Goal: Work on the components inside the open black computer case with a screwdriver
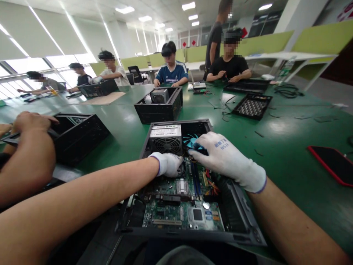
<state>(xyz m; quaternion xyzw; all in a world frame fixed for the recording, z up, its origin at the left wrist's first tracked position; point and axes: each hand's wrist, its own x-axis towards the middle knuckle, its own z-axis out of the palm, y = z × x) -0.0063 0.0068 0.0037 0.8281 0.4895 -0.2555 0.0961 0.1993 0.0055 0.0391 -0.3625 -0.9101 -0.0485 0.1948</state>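
An open black computer case [248,224] lies on the green table in front of me. Inside it are a green motherboard [168,211] and a silver power supply [167,133] at the far left corner. My right hand [217,151], in a white glove, has its thumb and fingers round the edge of a blue-bladed fan [191,141] beside the power supply. Just below the power supply, my gloved left hand [171,164] reaches in over the board with its fingers closed. What they pinch is hidden. Coloured cables [212,184] run along the board's right side.
A second case [158,110] stands behind mine, and another [79,140] is at left under a co-worker's hand [34,121]. A black perforated panel [252,106], loose cables [288,91] and a red-edged black tablet-like object [331,162] lie at right. Several people sit around the table.
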